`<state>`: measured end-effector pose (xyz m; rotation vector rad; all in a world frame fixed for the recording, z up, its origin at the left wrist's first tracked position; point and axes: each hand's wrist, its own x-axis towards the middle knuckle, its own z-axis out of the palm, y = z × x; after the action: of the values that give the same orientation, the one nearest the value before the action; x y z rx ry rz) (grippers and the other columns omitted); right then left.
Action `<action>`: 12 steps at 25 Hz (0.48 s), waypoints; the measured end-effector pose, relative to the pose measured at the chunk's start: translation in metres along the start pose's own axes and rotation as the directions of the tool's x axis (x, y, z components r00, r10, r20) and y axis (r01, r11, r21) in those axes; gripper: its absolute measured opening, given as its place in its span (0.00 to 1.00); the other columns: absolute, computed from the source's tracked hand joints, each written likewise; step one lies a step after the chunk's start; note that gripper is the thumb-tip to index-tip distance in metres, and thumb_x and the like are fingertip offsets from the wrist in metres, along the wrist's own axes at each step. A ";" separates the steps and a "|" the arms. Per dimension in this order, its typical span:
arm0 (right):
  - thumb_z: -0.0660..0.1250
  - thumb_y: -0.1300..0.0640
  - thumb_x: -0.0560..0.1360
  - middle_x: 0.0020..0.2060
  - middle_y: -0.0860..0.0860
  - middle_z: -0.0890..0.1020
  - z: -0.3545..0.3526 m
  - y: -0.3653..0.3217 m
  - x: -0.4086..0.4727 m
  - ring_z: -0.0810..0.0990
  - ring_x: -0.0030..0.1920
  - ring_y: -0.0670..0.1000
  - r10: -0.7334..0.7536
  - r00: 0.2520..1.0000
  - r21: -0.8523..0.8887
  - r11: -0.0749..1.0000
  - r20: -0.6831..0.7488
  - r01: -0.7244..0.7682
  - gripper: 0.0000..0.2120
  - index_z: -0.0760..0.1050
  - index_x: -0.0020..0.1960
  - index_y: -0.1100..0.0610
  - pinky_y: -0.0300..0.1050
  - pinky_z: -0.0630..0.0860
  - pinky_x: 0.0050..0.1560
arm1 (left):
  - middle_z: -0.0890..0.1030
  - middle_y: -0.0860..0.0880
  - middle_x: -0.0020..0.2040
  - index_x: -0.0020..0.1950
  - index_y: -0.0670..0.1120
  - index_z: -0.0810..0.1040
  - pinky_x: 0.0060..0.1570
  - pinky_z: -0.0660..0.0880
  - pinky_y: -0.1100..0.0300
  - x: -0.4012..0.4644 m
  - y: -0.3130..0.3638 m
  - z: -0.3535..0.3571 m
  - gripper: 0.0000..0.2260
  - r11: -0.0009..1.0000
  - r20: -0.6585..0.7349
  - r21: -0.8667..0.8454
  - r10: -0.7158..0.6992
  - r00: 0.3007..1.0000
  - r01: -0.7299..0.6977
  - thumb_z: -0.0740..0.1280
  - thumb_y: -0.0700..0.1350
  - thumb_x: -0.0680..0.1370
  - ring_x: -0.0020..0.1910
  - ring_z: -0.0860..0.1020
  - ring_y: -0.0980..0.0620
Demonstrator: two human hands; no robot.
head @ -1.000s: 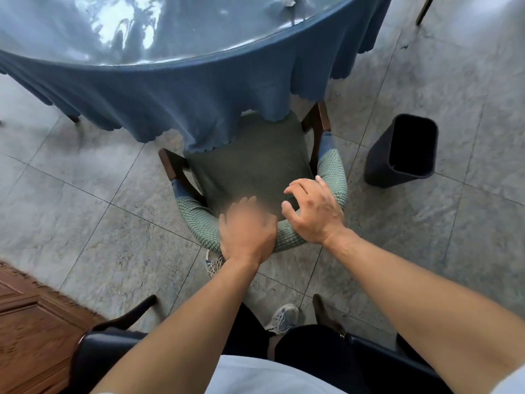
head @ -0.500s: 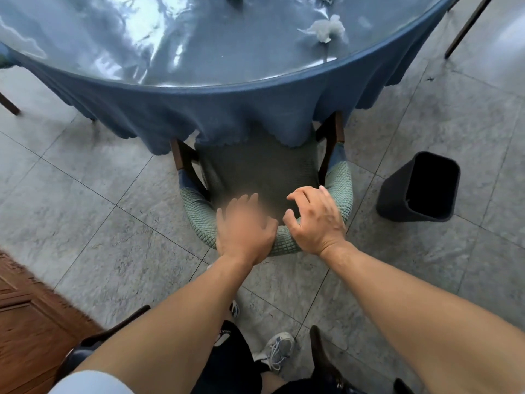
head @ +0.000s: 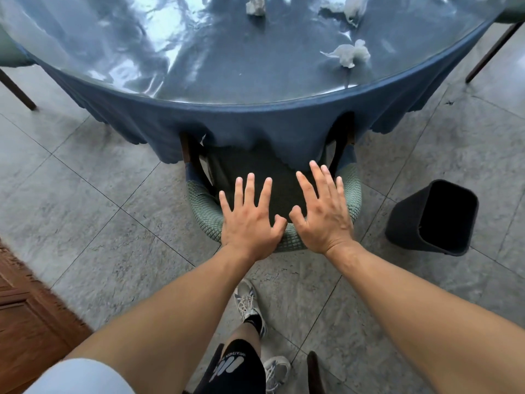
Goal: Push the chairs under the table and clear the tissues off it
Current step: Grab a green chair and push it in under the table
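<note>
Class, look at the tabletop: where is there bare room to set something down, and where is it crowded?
The left and middle of the table are bare, from the near rim up to the small tissue at the far edge. The right side is crowded: one crumpled tissue near the rim, more tissues beyond it. Both hands are spread open at the chair back.

The worktop (head: 199, 66) has a blue cloth with a scalloped hem under a shiny clear cover. White crumpled tissues (head: 348, 54) on it. The chair (head: 206, 207) is green with a quilted diamond pattern and a dark wood frame. Bin (head: 431, 217) is black, floor (head: 85, 194) is grey marbled tile, sneakers (head: 248, 304) white-grey.
</note>
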<state>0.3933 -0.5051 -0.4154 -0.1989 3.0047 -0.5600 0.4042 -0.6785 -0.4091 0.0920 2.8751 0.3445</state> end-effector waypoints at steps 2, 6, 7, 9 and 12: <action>0.54 0.42 0.76 0.83 0.55 0.51 -0.001 0.001 0.014 0.48 0.83 0.58 0.001 1.000 -0.014 1.000 0.004 -0.001 0.36 0.58 0.82 0.51 0.64 0.46 0.81 | 0.47 0.43 0.85 0.84 0.54 0.47 0.78 0.42 0.33 0.014 -0.001 -0.002 0.38 1.000 -0.036 -0.008 -0.004 0.999 0.004 0.50 0.63 0.75 0.83 0.42 0.42; 0.53 0.41 0.76 0.83 0.55 0.51 -0.002 0.003 0.040 0.48 0.83 0.57 -0.005 1.000 -0.011 1.000 -0.013 0.005 0.36 0.58 0.82 0.51 0.65 0.45 0.81 | 0.47 0.44 0.85 0.84 0.54 0.48 0.79 0.43 0.34 0.036 -0.005 -0.007 0.37 1.000 -0.074 -0.025 -0.002 0.997 0.000 0.50 0.63 0.76 0.83 0.42 0.44; 0.52 0.41 0.76 0.83 0.55 0.52 -0.003 0.006 0.046 0.48 0.83 0.57 -0.004 1.000 -0.008 1.000 -0.020 0.004 0.35 0.58 0.82 0.51 0.65 0.45 0.81 | 0.48 0.44 0.85 0.84 0.53 0.48 0.79 0.44 0.34 0.042 -0.003 -0.007 0.37 1.000 -0.083 -0.030 0.000 0.997 -0.003 0.49 0.64 0.76 0.83 0.43 0.44; 0.52 0.41 0.77 0.83 0.54 0.53 -0.008 0.015 0.060 0.48 0.83 0.56 0.003 1.000 -0.001 1.000 -0.024 -0.003 0.35 0.58 0.82 0.51 0.63 0.44 0.82 | 0.49 0.44 0.85 0.84 0.53 0.49 0.79 0.44 0.34 0.056 0.005 -0.008 0.37 0.999 -0.089 -0.038 0.008 0.996 -0.012 0.49 0.64 0.76 0.83 0.44 0.44; 0.51 0.39 0.77 0.82 0.53 0.57 -0.014 0.025 0.074 0.53 0.82 0.55 -0.027 0.999 0.009 1.000 0.021 0.026 0.34 0.60 0.81 0.51 0.60 0.51 0.82 | 0.51 0.44 0.84 0.84 0.53 0.51 0.79 0.44 0.35 0.068 0.013 -0.009 0.37 0.999 -0.064 -0.039 0.007 0.998 -0.010 0.48 0.66 0.76 0.83 0.45 0.44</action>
<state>0.3158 -0.4877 -0.4151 -0.2428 2.9826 -0.5696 0.3361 -0.6616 -0.4131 0.0878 2.9301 0.4128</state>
